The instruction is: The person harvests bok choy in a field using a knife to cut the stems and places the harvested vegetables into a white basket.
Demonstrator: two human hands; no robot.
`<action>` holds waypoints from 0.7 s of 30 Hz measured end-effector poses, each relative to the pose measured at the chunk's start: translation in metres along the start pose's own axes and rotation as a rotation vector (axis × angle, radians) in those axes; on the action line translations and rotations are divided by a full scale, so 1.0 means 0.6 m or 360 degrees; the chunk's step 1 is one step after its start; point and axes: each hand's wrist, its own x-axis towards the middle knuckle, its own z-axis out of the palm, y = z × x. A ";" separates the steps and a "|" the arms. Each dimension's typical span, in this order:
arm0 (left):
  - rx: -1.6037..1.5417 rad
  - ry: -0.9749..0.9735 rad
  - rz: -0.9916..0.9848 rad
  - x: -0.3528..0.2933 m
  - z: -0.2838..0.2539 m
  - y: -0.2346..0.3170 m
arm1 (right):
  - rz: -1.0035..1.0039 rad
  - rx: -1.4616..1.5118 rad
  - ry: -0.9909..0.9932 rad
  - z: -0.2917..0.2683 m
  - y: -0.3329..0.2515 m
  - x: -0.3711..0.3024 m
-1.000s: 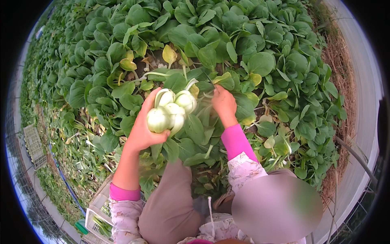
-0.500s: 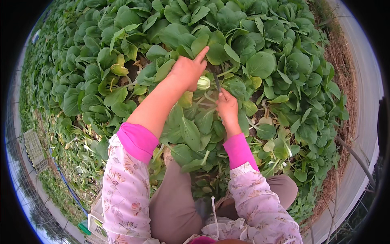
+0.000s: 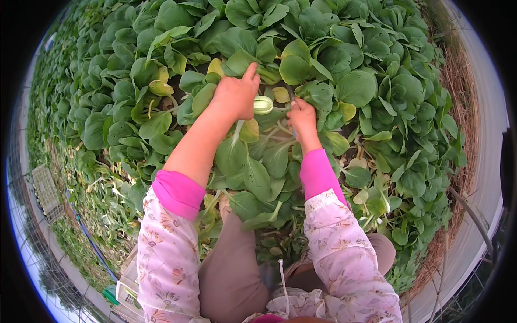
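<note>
My left hand [image 3: 235, 97] is closed round a head of bok choy, its index finger stretched along the leaves. The pale green, rounded base [image 3: 263, 105] of that bok choy shows at the right of my hand, pointing toward my right hand. My right hand [image 3: 302, 121] is closed on a knife, of which only a bluish bit of handle [image 3: 294, 131] shows below the fingers; I cannot make out the blade among the leaves. Beneath both hands lie loose, broad green leaves [image 3: 256, 175] with pale stalks. A yellow leaf [image 3: 281, 95] lies on the soil between the hands.
Dense bok choy plants [image 3: 398, 89] stand ahead and on both sides. Leaf scraps litter the ground at left, with a pale crate [image 3: 47, 191] and a blue hose [image 3: 91, 245]. Dry straw [image 3: 460, 102] and a pale sheet [image 3: 487, 91] edge the right. My knees are close below.
My left hand has moved left with the bok choy, its base now farther from the plants. My right hand has risen slightly, and the dark knife blade seen earlier is hidden.
</note>
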 end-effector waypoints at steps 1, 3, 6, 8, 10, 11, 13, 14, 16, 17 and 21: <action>-0.0022 -0.0028 -0.0045 -0.006 0.015 -0.015 | 0.0210 0.0168 -0.0149 0.002 -0.025 -0.004; -0.0071 -0.0045 -0.0076 -0.007 0.030 -0.026 | 0.0440 0.0303 -0.0269 -0.007 -0.043 -0.002; -0.0126 -0.0036 -0.0084 -0.006 0.043 -0.029 | 0.0499 0.0315 -0.0279 -0.003 -0.048 0.011; -0.0163 -0.0047 -0.0118 -0.005 0.041 -0.032 | 0.0521 0.0321 -0.0326 0.010 -0.050 0.019; -0.0225 -0.0040 -0.0149 -0.005 0.039 -0.031 | 0.0548 0.0235 -0.0333 0.034 -0.052 0.026; -0.0266 -0.0033 -0.0154 -0.005 0.043 -0.033 | 0.0544 0.0139 -0.0320 0.039 -0.047 0.034; -0.0340 0.0041 -0.0132 -0.002 0.029 -0.025 | -0.0103 -0.0536 -0.0126 0.031 0.000 0.055; -0.0367 0.0087 -0.0124 -0.007 0.022 -0.023 | -0.0425 -0.0865 -0.0035 0.031 0.019 0.063; -0.0427 0.0113 -0.0194 -0.048 0.041 -0.038 | -0.0370 -0.0941 -0.0047 0.044 -0.015 -0.002; -0.0465 0.0278 -0.0179 -0.064 0.039 -0.037 | -0.0421 -0.0795 0.0063 0.031 -0.006 -0.027; -0.0779 0.0510 -0.0026 -0.151 0.010 -0.017 | -0.0148 0.0198 0.0116 -0.017 0.011 -0.110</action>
